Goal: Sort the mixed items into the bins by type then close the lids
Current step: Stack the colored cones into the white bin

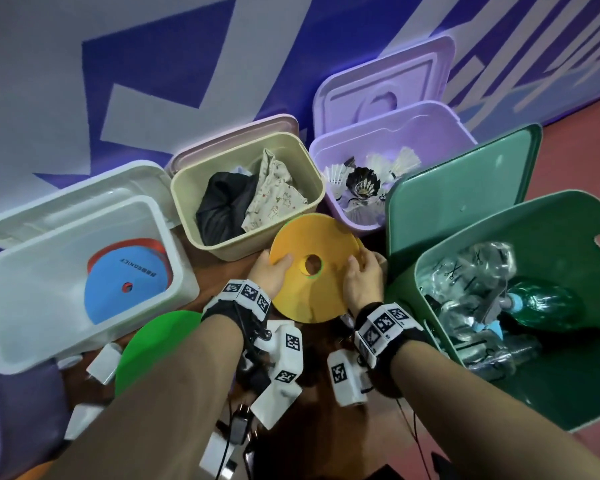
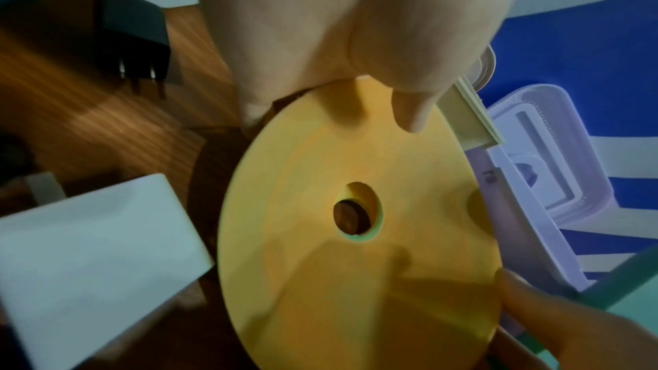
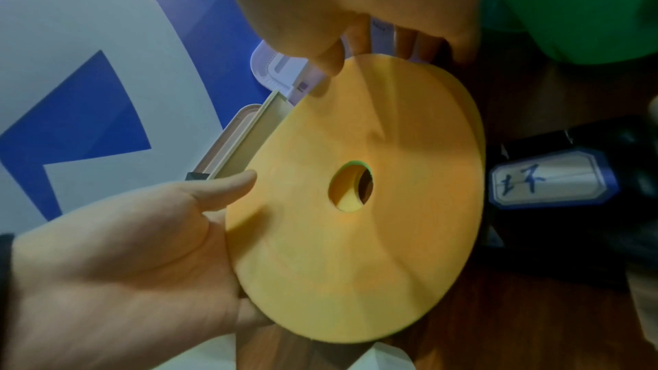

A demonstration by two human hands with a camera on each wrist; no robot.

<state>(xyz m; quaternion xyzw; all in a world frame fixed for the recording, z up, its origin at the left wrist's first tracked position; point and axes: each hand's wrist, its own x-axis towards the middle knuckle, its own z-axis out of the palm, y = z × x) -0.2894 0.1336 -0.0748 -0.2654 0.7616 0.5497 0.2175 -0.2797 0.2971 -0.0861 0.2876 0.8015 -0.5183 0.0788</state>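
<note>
A yellow disc (image 1: 309, 271) with a round centre hole is held tilted above the floor between the bins. My left hand (image 1: 272, 273) grips its left rim, thumb on top (image 2: 413, 114). My right hand (image 1: 361, 277) pinches its right rim, thumb on the face (image 3: 331, 61). Behind the disc (image 3: 356, 249), a second yellow rim and a green edge show through the hole. The white bin (image 1: 11, 306) holds a blue disc (image 1: 125, 282) over a red one. A green disc (image 1: 153, 344) lies on the floor under my left forearm.
All four lids stand open. The beige bin (image 1: 253, 244) holds clothes, the purple bin (image 1: 326, 150) shuttlecocks, the green bin (image 1: 568, 216) plastic bottles. White chargers (image 1: 104, 362) and a black adapter (image 2: 131, 38) lie on the wooden floor. A labelled black item (image 3: 552, 179) lies right of the disc.
</note>
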